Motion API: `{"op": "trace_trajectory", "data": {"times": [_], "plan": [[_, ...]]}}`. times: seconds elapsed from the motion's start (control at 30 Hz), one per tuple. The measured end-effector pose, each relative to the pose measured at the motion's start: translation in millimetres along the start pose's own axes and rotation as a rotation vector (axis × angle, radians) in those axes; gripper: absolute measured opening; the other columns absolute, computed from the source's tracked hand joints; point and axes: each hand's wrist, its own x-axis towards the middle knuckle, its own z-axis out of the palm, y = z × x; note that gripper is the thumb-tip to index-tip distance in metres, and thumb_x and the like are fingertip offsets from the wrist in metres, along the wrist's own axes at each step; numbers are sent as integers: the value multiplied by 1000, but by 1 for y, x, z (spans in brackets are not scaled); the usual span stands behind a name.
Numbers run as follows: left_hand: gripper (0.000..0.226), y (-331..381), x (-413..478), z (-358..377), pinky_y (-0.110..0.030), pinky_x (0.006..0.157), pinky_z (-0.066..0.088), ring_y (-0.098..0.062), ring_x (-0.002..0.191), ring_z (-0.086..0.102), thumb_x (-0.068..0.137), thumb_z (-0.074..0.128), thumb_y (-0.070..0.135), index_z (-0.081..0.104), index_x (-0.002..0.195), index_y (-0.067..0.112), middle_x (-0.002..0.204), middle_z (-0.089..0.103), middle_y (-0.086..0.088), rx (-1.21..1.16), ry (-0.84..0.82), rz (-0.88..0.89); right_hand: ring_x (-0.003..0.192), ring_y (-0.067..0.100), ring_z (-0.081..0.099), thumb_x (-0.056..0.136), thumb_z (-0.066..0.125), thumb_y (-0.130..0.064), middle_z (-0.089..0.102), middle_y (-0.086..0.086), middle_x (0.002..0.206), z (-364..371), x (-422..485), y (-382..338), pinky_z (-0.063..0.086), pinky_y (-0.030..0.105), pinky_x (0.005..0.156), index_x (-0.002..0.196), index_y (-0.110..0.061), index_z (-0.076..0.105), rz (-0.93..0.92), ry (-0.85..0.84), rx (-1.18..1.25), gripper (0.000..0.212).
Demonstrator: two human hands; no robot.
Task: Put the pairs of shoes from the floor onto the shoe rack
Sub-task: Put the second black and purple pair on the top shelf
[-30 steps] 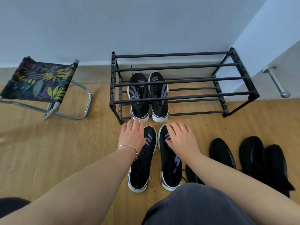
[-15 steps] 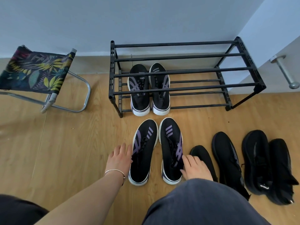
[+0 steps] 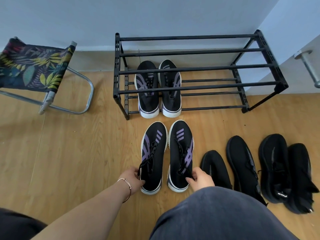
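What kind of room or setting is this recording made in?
Probably a home entryway or hallway corner: a black metal two-tier shoe rack stands against a pale wall on a light wood-plank floor, with a leaf-print folding stool beside it.

The floor (image 3: 72,153) looked like pale, smooth wood-grain laminate. The shoe rack (image 3: 199,68) had matt black bars. The shoes on the floor (image 3: 166,156) were matt black knit cloth with white rubbery soles. The stool (image 3: 32,66) had printed cloth over shiny metal tubing. The door handle (image 3: 308,66) was brushed metal.
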Motion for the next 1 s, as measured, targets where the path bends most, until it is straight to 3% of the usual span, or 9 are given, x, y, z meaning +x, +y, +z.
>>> {"op": "trace_trajectory", "data": {"times": [0.07, 0.17, 0.23, 0.37, 0.47, 0.67, 0.83, 1.0], "plan": [[47, 5, -3, 4, -46, 76, 62, -30, 82, 70, 79, 70, 1, 53, 123, 8, 88, 64, -6, -131, -34, -23, 92, 14, 63, 88, 70, -25, 67, -5, 97, 2, -2, -1, 49, 28, 86, 97, -21, 58, 41, 1, 126, 16], [48, 9, -6, 6, -41, 65, 62, -25, 71, 65, 82, 65, -11, 51, 125, 4, 83, 60, -9, -294, -55, -55, 91, 12, 65, 85, 74, -20, 67, -13, 88, 2, -6, -3, 49, 28, 85, 87, -26, 60, 103, 8, 290, 16], [49, 8, -5, 5, -45, 69, 62, -27, 74, 65, 82, 66, -11, 51, 127, 3, 84, 60, -10, -336, -53, -49, 92, 13, 67, 83, 75, -19, 68, -12, 88, 2, -5, -5, 49, 30, 86, 84, -27, 61, 128, -13, 388, 17], [51, 4, -4, 3, -45, 70, 63, -30, 83, 68, 82, 66, -12, 52, 129, 2, 91, 63, -12, -421, -39, -26, 99, 17, 70, 69, 81, -31, 72, -5, 101, 14, 5, 10, 56, 48, 94, 89, -33, 63, 163, -65, 577, 27], [52, 2, -5, 3, -48, 73, 63, -33, 92, 70, 80, 69, -10, 53, 128, 3, 97, 64, -15, -460, -41, -8, 100, 19, 70, 60, 84, -36, 71, -4, 103, 11, 3, 12, 57, 49, 91, 83, -42, 62, 148, -60, 633, 33], [49, 10, -24, 4, -47, 75, 63, -29, 91, 68, 79, 69, -10, 55, 123, 6, 98, 62, -15, -478, -87, 17, 104, 25, 69, 68, 86, -18, 71, 5, 106, -17, -25, 13, 55, 50, 94, 98, -22, 62, 124, -80, 664, 38], [44, 21, -52, 0, -33, 63, 63, -26, 84, 67, 82, 65, -14, 55, 121, 5, 102, 62, -14, -493, -112, 74, 100, 15, 64, 81, 78, -3, 67, -1, 105, -37, -58, 11, 48, 28, 83, 99, -22, 59, 77, -65, 714, 32], [45, 39, -72, -9, -41, 72, 63, -31, 85, 70, 79, 71, -11, 58, 119, 6, 109, 58, -16, -512, -91, 149, 108, 19, 66, 78, 80, -5, 70, -1, 109, -68, -72, 4, 53, 42, 93, 102, -22, 63, 17, 21, 772, 34]]}}
